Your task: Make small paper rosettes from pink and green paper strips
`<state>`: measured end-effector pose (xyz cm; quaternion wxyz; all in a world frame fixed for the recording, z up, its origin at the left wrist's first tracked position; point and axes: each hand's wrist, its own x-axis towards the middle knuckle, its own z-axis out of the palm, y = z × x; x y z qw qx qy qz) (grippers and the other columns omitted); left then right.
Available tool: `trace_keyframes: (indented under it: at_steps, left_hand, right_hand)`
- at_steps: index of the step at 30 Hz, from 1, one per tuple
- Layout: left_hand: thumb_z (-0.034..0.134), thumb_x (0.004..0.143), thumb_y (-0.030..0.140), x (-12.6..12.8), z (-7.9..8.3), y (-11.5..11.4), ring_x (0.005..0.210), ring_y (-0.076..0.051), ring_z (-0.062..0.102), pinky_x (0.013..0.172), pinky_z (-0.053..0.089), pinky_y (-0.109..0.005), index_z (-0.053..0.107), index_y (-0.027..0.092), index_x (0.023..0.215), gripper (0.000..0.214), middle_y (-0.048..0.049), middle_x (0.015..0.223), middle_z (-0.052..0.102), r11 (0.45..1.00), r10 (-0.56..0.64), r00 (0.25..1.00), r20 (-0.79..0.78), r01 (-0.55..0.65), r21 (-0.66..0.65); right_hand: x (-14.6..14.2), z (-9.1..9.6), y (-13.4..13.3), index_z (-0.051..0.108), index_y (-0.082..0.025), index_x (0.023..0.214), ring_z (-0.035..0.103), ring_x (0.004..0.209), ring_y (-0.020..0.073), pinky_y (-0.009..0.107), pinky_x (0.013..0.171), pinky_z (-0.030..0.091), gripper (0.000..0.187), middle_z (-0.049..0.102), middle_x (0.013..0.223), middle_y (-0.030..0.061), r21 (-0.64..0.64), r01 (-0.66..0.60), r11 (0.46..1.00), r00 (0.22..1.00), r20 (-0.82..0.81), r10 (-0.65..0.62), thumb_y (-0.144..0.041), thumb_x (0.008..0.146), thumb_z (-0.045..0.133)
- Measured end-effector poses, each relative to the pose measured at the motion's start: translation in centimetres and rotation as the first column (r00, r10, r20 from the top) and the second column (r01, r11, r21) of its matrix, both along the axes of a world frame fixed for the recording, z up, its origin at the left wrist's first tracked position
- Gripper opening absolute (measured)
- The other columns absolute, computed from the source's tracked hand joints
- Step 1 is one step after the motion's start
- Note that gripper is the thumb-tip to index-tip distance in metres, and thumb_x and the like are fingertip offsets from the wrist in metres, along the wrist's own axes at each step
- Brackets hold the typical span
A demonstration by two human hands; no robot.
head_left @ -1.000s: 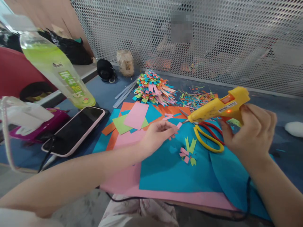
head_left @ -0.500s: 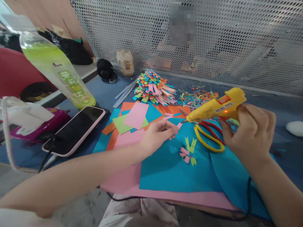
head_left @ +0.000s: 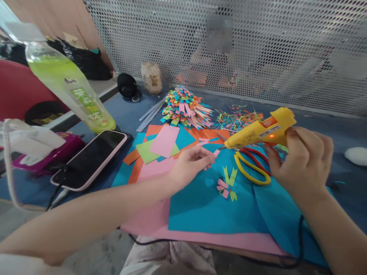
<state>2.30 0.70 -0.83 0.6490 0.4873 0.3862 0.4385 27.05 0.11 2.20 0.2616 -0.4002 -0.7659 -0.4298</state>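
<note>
Between the thumb and fingertips of my left hand (head_left: 193, 162) is a small pink paper strip (head_left: 216, 152). My right hand (head_left: 302, 156) grips a yellow hot glue gun (head_left: 260, 129), its small light glowing orange. The nozzle points left and sits close above the strip; I cannot tell whether they touch. Scissors (head_left: 252, 168) with red and yellow handles lie under the gun. On the blue paper (head_left: 197, 206) in front rest a green V-shaped piece (head_left: 229, 176) and several small pink and green cut pieces (head_left: 223, 188).
Behind the papers stands a fringed multicoloured paper cone (head_left: 186, 107), beside a heap of paper shreds (head_left: 237, 118) and clear glue sticks (head_left: 150, 114). A drink bottle (head_left: 71, 84) and a phone (head_left: 91, 158) are at left. A perforated metal screen (head_left: 160, 34) closes the back; a person sits beyond.
Both hands, the pink strip and the glue gun hold nearly the same places. The view has shifted very slightly.
</note>
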Motion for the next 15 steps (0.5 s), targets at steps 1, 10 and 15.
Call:
trace_keyframes:
  at_steps: [1,10,15]
  left_hand:
    - [0.065,0.07,0.028,0.02,-0.04,0.01,0.055,-0.005,0.051,0.055,0.04,-0.02,0.059,0.014,0.069,0.016,0.0025,0.064,0.059,1.0,0.005,1.0,0.003,-0.005,0.001]
    - [0.065,0.069,0.028,0.06,-0.06,0.02,0.056,-0.006,0.051,0.056,0.04,-0.021,0.06,0.013,0.07,0.016,0.0012,0.066,0.059,1.0,0.012,1.0,0.018,-0.012,-0.006]
    - [0.063,0.07,0.028,0.05,-0.03,0.0,0.055,-0.006,0.051,0.055,0.04,-0.02,0.06,0.013,0.071,0.015,0.0016,0.064,0.058,1.0,0.012,1.0,0.017,-0.012,0.009]
  right_hand:
    - [0.01,0.01,-0.01,0.015,-0.014,0.144,0.051,0.106,0.0353,0.05,0.081,0.045,0.076,0.05,0.116,0.0197,-0.017,0.007,1.0,1.0,-0.007,-0.007,-0.033,0.083,0.055]
    - [0.02,0.27,0.4,0.032,-0.002,0.136,0.057,0.091,0.0324,0.045,0.073,0.05,0.081,0.058,0.105,0.0214,0.143,0.0,0.99,0.995,0.095,-0.013,-0.031,0.07,0.07]
    - [-0.17,0.35,0.49,0.035,-0.002,0.134,0.058,0.087,0.0304,0.044,0.071,0.051,0.079,0.059,0.103,0.0207,0.147,-0.003,0.989,0.993,0.119,-0.015,-0.029,0.069,0.07]
